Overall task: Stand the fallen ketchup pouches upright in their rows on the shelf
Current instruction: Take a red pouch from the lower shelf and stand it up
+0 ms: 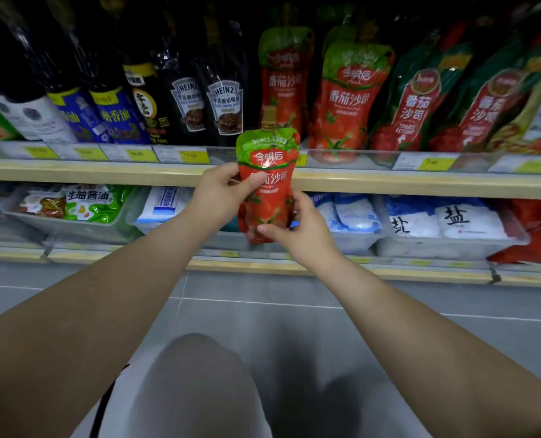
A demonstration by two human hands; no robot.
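Ketchup pouch held upright in front of the shelf

Both hands clamp one ketchup pouch [267, 181], left hand [221, 191] at its neck, right hand [300, 226] at its base; beyond, on the shelf [104, 173], matching pouches [346, 99] stand right of dark sauce bottles [187, 99].

A food shop aisle with full shelves.

The top shelf [136, 172] has rows of dark sauce bottles [187, 99] and red ketchup pouches [348, 99] standing side by side. Yellow price tags [194, 156] run along its front edge. Below, grey bins [446, 248] hold white bags of salt [465, 221]. The floor [262, 311] is grey tile.
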